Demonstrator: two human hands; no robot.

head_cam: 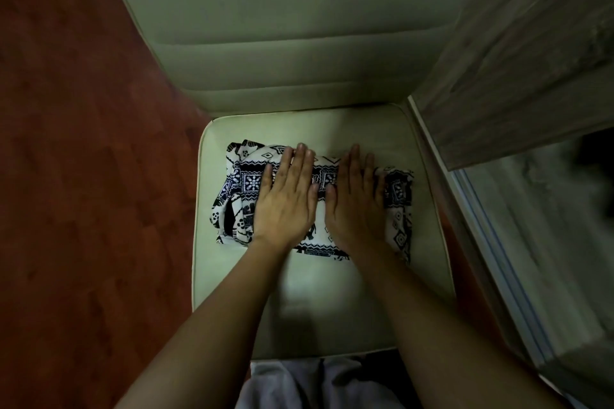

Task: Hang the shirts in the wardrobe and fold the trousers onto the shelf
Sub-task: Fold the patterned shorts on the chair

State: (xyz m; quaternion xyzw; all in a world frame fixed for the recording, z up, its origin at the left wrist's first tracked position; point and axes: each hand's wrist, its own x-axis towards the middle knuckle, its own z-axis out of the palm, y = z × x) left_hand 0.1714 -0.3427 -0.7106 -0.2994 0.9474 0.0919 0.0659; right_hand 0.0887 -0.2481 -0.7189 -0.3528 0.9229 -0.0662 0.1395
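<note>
A folded garment with a black-and-white patterned print point(237, 196) lies on the pale cushioned seat point(332, 295) of a chair. My left hand point(285, 199) rests flat on its left half, fingers straight and together. Beside it, my right hand point(357, 201) lies flat on the right half, its thumb almost touching the left thumb. Both palms press down on the cloth; neither hand grips it. The middle of the garment is hidden under my hands.
The chair's padded backrest point(292, 26) rises behind the seat. Reddish wooden floor point(83, 176) lies to the left. A grey wood-grain panel point(531, 60) and a pale glossy surface with a rail point(531, 259) stand close on the right. Light cloth point(305, 385) shows at the bottom.
</note>
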